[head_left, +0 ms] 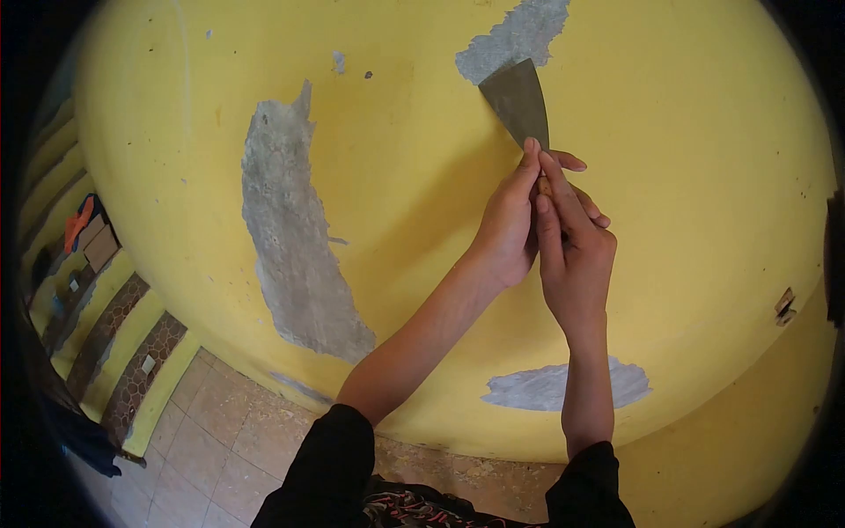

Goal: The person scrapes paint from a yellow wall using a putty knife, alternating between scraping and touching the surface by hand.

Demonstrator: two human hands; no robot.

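Observation:
A putty knife with a broad metal blade points up, its edge at the lower border of a bare grey patch in the yellow wall. My left hand is closed on the knife's handle, with the thumb up near the base of the blade. Close against it, my right hand also grips the handle, fingers pressed along it. Most of the handle is hidden by the fingers.
A long grey patch marks the wall on the left, another lies low behind the right forearm. An electrical fitting is at the right. Paint flakes lie on the tiled floor. Striped steps or ledges hold objects at far left.

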